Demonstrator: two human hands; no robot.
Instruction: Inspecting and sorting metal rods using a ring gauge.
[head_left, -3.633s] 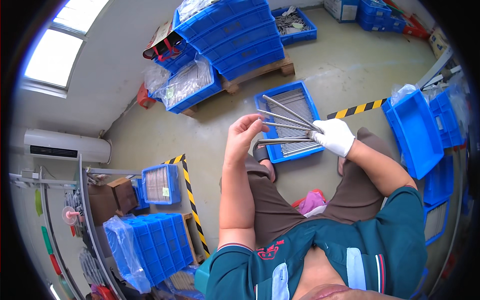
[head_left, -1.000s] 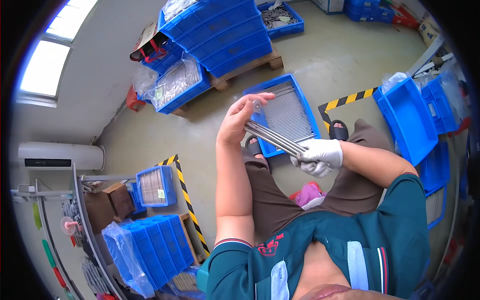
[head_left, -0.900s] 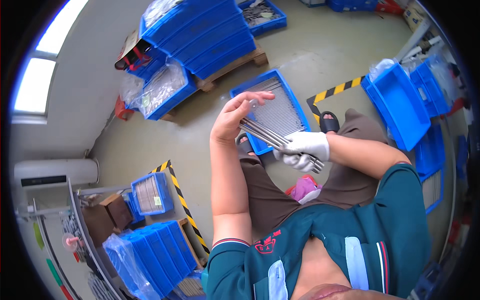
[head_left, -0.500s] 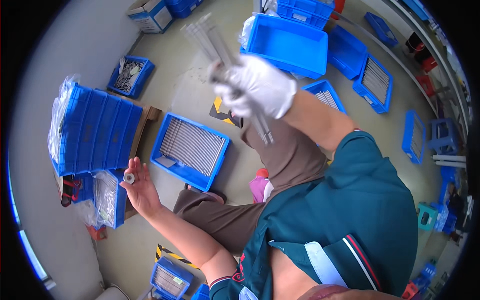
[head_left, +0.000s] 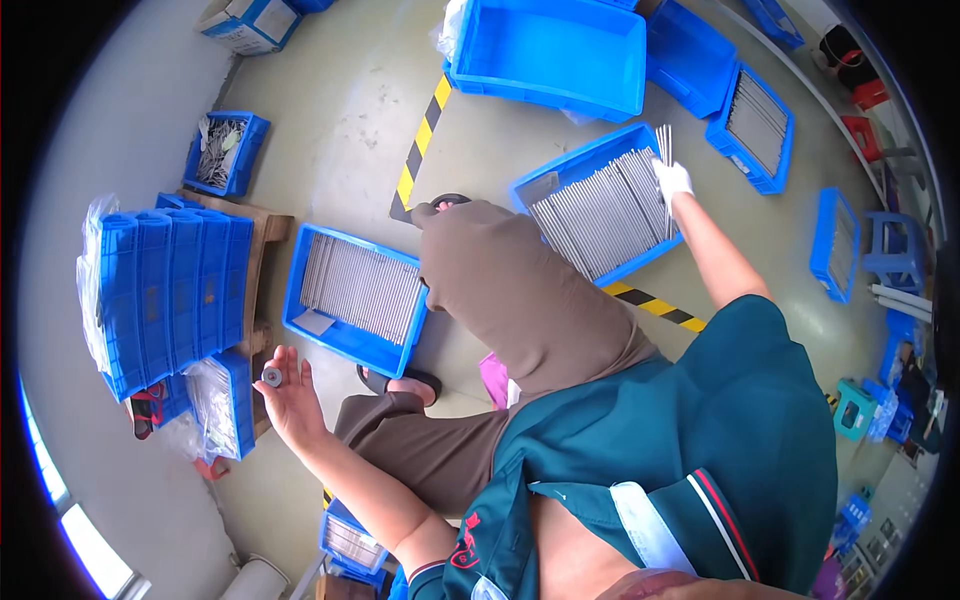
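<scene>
My right hand [head_left: 674, 182], in a white glove, is closed around a bunch of thin metal rods [head_left: 665, 143]. It is at the right end of a blue bin [head_left: 528, 197] on the floor, where many similar rods [head_left: 603, 212] lie side by side. The lower ends of the held rods meet this row; I cannot tell whether they rest on it. My bare left hand [head_left: 297, 408] is raised on the left, palm up. Between its thumb and fingers it pinches a small round grey metal piece [head_left: 271, 377] with a hole in its middle.
Between my feet stands another blue bin [head_left: 392, 358] of rods. Stacked blue bins [head_left: 180, 290] stand on a wooden pallet [head_left: 268, 228] at the left. An empty-looking blue bin [head_left: 550, 55] is ahead, with a rod-filled bin [head_left: 765, 175] to its right. Striped tape [head_left: 425, 140] marks the floor.
My right hand has moved right and away from me, carrying the rods to the right-hand bin. My left hand still pinches the round piece. The view has shifted, showing more of that bin.
</scene>
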